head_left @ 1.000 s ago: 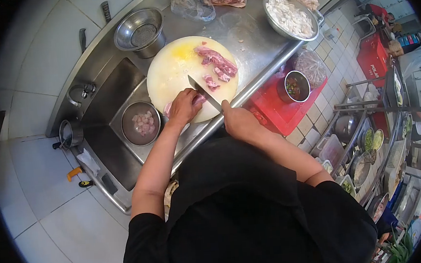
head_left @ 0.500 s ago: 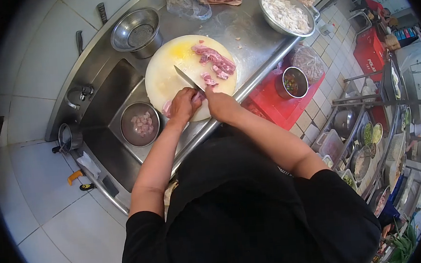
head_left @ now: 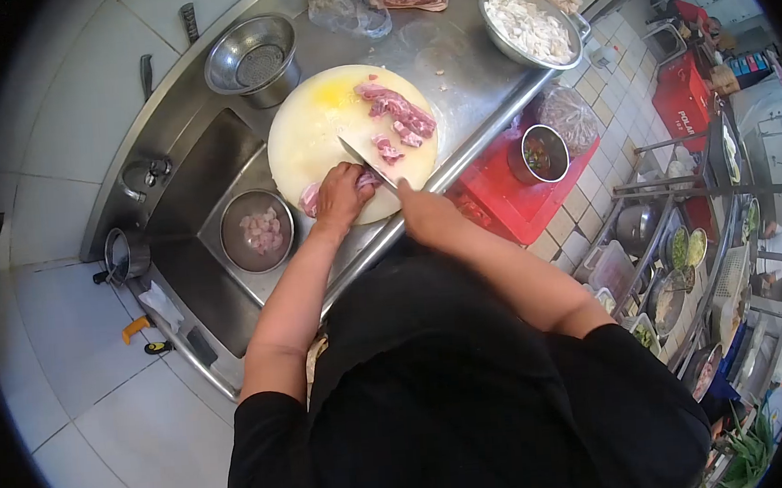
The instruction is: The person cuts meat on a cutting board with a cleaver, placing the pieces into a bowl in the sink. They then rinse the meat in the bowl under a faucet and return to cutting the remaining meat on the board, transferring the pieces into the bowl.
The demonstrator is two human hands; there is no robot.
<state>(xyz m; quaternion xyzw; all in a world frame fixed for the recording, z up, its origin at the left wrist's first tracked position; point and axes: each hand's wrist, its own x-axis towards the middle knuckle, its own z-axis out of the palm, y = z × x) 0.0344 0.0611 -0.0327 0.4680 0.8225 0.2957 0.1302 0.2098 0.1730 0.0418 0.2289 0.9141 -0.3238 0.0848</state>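
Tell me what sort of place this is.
Most likely a restaurant or other commercial kitchen: there is a long steel counter with a built-in sink, a round cutting board with raw meat on it, and metal racks holding bowls and tubs of food.

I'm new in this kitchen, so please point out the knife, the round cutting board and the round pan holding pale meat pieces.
Knife point(head_left: 364, 160): head view, middle of the blade.
Cutting board point(head_left: 297, 147): head view, bare top surface, left side.
Round pan point(head_left: 252, 260): head view, bare inside below the pieces.
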